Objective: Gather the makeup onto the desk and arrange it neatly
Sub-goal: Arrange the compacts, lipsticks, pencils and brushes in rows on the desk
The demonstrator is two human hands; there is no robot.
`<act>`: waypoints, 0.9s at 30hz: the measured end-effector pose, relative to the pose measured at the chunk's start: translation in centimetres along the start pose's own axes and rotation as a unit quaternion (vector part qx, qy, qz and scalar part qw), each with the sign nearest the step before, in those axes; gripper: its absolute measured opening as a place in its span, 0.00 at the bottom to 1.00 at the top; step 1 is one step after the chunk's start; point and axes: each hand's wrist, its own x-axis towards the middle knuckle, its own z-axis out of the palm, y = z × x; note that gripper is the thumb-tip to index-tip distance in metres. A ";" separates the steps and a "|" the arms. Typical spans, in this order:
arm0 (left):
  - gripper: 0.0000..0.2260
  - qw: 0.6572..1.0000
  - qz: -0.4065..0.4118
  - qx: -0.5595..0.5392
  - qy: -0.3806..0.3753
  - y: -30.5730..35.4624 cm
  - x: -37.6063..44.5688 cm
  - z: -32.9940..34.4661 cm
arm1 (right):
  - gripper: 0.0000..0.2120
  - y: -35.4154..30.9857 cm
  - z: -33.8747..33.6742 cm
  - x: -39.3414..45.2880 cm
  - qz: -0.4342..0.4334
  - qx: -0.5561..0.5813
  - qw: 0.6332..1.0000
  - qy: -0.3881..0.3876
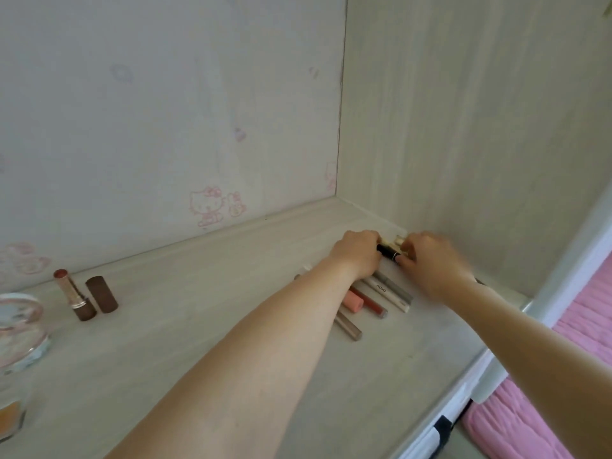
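Two hands (359, 256) (430, 263); one open lipstick (74, 293); one cap (102, 294); five tubes (392, 286) in row

Black-and-gold lipstick (390, 251), brown cap (102, 294), pink tube (352, 301), pink-cartoon wallpaper (212, 207)

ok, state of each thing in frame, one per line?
left hand: fingers curled on the black lipstick tube.
right hand: fingers on the same tube's other end.
black lipstick tube: lying near the corner, held by both hands.
brown lipstick: upright, uncapped.
brown cap: off, standing beside it.
slim tubes: lying side by side on the desk.
glass bottle: at left edge, partly cut off.
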 end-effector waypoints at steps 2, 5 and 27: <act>0.14 1.000 0.005 0.000 0.009 0.0 0.2 0.0 | 0.09 0.1 0.2 0.0 -0.002 -0.013 1.000 0.006; 0.15 1.000 -0.002 -0.023 0.012 0.1 0.2 0.1 | 0.10 -0.1 0.4 -0.2 -0.005 -0.030 0.999 0.025; 0.08 0.892 -0.040 -0.440 0.095 -0.7 -18.5 -12.4 | 0.10 -11.0 -7.0 -12.1 -0.032 0.374 0.918 0.130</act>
